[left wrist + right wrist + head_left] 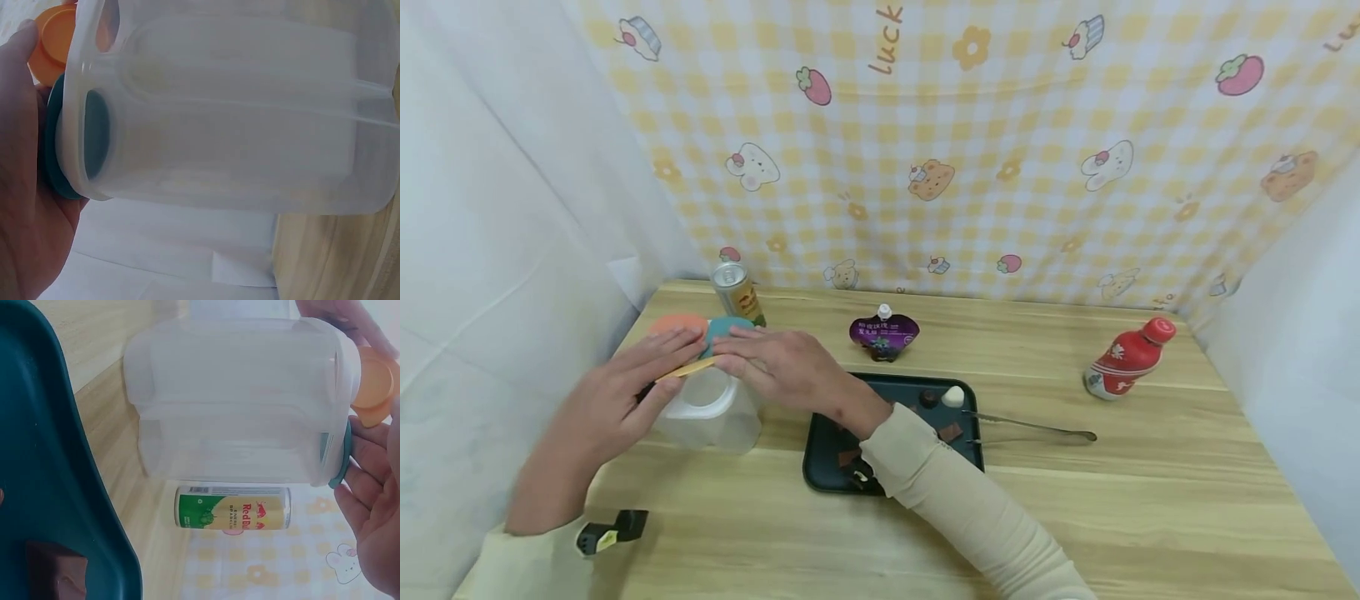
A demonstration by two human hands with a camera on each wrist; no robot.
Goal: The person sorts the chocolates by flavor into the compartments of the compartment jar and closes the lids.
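A translucent plastic container [713, 423] stands at the left of the table, its top fitted with coloured lids. The orange lid [677, 322] and the teal lid [727, 325] lie at its far side. A yellow-orange lid [695, 367] is tilted up over a round opening at the near side. My left hand [606, 396] holds this lid between thumb and fingers. From the right, my right hand [790, 367] reaches across, its fairly straight fingers resting at the teal lid and its thumb close to the tilted lid. Part of a dark lid is hidden under my left hand.
Behind the container stands a drink can [739, 293]. A dark tray [820, 467] with chocolate pieces [951, 432] lies below my right forearm, metal tongs [1030, 425] on its right edge. A purple pouch [884, 333] and a red bottle [1129, 360] stand farther back.
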